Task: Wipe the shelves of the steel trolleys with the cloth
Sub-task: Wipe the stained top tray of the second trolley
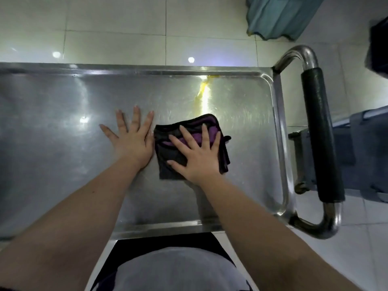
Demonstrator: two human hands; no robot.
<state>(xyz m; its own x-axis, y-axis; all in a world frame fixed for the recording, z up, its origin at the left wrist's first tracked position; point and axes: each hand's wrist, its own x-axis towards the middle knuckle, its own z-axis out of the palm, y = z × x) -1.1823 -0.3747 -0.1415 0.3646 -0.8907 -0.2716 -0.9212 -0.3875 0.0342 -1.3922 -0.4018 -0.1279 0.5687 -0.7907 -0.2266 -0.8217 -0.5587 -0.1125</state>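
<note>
A steel trolley's top shelf fills the middle of the view, with a raised rim all round. A folded black and purple cloth lies flat on it, right of centre. My right hand presses down on the cloth with straight, spread fingers. Just left of the cloth, my left hand rests flat on the bare steel, fingers spread. A yellow streak runs from the far rim down towards the cloth's far edge.
The trolley's curved steel handle with a black grip sticks out on the right. Beyond it stands dark blue furniture. A teal cloth hangs at the top right over the pale tiled floor.
</note>
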